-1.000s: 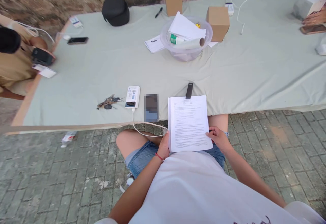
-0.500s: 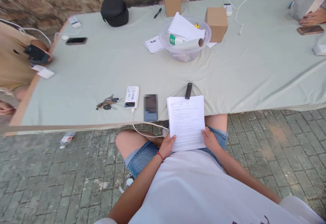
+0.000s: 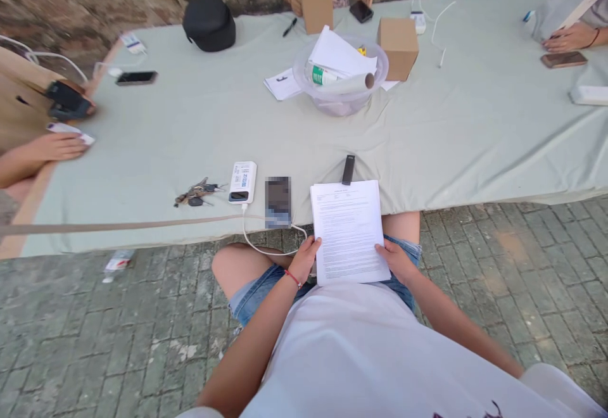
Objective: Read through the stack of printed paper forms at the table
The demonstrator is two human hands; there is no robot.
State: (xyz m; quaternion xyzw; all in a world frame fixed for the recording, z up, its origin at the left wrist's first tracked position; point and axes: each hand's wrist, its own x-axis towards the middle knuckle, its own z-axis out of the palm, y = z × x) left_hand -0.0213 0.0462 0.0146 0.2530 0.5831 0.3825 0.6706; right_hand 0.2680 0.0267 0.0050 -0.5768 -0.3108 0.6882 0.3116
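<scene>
A stack of printed paper sheets (image 3: 349, 231) lies over my lap, its top end resting on the table edge. My left hand (image 3: 305, 258) grips the stack's left side, thumb on top and fingers hidden underneath. On the opposite side, my right hand (image 3: 395, 261) holds the sheets in the same way. Just beyond the top of the paper is a black stapler-like bar (image 3: 348, 170), whose exact kind I cannot tell. Left of the stack sit a phone with a blurred screen (image 3: 278, 201) and a white power bank (image 3: 242, 182), with a white cable (image 3: 266, 248) hanging off the edge.
A bunch of keys (image 3: 197, 192) lies to the left. Farther back stand a clear plastic basin (image 3: 339, 104) of papers and a roll, a cardboard box (image 3: 398, 49) and a black case (image 3: 209, 23). Co-workers' hands (image 3: 59, 145) show around the table (image 3: 199, 120).
My left hand has slid slightly up the paper's side. A co-worker's hand now rests at the left table edge, and another beside a phone at the back. The view has shifted slightly.
</scene>
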